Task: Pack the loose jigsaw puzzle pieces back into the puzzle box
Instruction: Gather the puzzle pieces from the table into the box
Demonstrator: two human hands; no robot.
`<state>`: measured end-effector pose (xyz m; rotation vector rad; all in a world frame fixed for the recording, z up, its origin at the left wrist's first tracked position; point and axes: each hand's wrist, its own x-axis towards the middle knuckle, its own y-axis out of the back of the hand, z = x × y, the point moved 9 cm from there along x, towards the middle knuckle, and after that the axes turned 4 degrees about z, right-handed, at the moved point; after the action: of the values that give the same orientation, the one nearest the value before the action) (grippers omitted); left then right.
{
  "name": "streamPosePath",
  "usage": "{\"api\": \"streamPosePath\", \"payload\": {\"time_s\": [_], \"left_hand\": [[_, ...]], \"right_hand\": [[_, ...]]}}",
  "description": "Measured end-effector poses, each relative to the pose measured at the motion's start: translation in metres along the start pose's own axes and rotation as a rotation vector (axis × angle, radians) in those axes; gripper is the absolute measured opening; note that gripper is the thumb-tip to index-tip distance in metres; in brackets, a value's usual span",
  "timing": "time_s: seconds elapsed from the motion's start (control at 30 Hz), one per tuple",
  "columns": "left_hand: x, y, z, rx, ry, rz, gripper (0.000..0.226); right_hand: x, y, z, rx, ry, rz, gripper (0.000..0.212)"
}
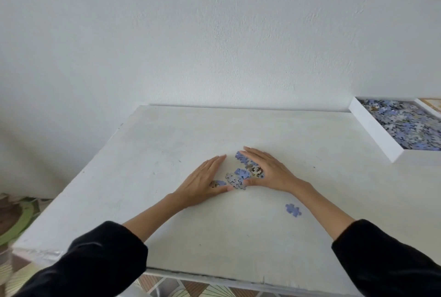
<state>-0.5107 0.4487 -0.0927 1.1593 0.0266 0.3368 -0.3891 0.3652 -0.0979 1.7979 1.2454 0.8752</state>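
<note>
Matte white table (167, 144); flat hands (205, 177) (267, 170) flank knobby cardboard pieces (241, 174).

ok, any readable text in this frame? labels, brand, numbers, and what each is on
None can be read in the head view.
puzzle box: the white wall is blank, and the pieces inside are too small to tell.
loose pieces: colour and pattern only, no letters.
stray piece: plain blue.
table: no writing.
</note>
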Motion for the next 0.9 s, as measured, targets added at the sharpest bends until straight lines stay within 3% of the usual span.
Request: {"api": "streamPosePath", "payload": {"time_s": [0.07, 0.17, 0.27, 0.4, 0.5, 0.67, 0.77, 0.9], "left_hand": [[-0.008, 0.001, 0.000, 0.038, -0.004, 0.031, 0.109], [-0.015, -0.008, -0.005, 0.154, 0.003, -0.047, 0.119], [-0.011, -0.015, -0.007, 0.198, 0.005, -0.113, 0.123], [-0.003, -0.020, 0.006, 0.185, -0.049, -0.148, 0.118], [-0.001, -0.019, 0.015, 0.114, -0.073, -0.140, 0.113], [0.005, -0.016, 0.015, 0.104, -0.039, -0.108, 0.119], [0.011, -0.024, 0.019, 0.115, -0.056, -0.132, 0.121], [0.015, -0.024, 0.029, 0.067, -0.041, -0.109, 0.117]], "right_hand": [[0.005, 0.003, 0.000, 0.093, -0.015, 0.035, 0.077], [0.009, -0.003, -0.003, 0.051, 0.036, 0.015, 0.047], [0.005, -0.006, -0.008, 0.017, 0.109, 0.016, 0.041], [-0.016, 0.004, -0.004, 0.136, 0.065, 0.102, 0.040], [-0.035, 0.014, 0.004, 0.228, 0.011, 0.119, 0.052], [-0.080, 0.012, 0.022, -0.033, 0.019, -0.095, 0.100], [-0.091, 0.006, 0.031, -0.222, -0.007, -0.119, 0.100], [-0.067, 0.004, 0.029, -0.270, -0.054, -0.093, 0.095]]}}
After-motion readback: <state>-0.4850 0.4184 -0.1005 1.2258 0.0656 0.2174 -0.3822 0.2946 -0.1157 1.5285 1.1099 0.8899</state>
